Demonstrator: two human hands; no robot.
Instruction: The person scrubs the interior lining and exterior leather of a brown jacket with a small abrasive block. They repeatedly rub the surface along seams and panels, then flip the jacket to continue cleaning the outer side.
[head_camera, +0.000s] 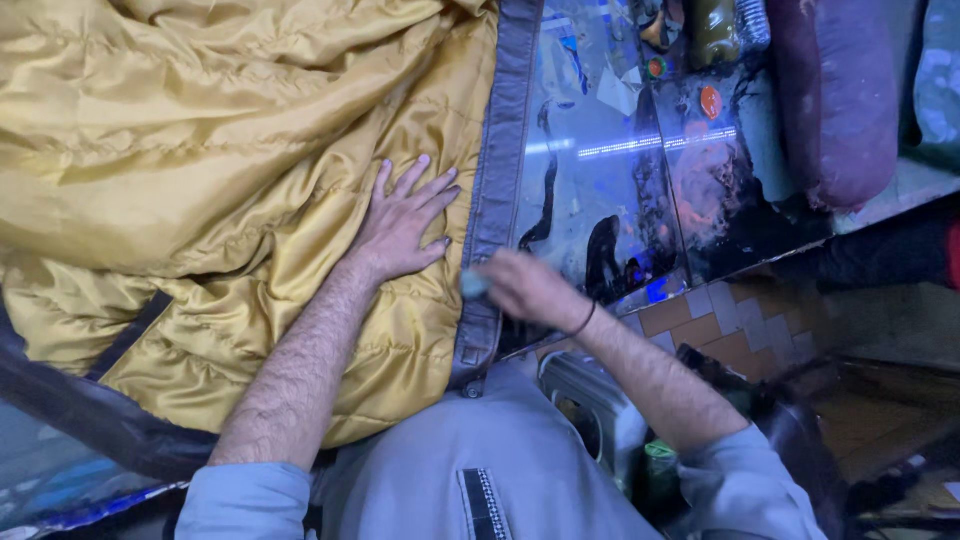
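left fingers (415, 190) spread flat on gold jacket (200, 150) | right fingers (495, 280) pinch blue chalk (474, 285)

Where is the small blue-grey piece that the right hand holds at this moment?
In the head view, the small blue-grey piece sits just right of centre, at the right hand, on the jacket's grey edge band, beside the flat left hand.

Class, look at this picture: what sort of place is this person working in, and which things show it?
Probably a small tailoring or garment-repair shop: a gold quilted jacket lining spread over a glass-topped counter, the left hand pressing it flat, the right hand working at its grey edge.
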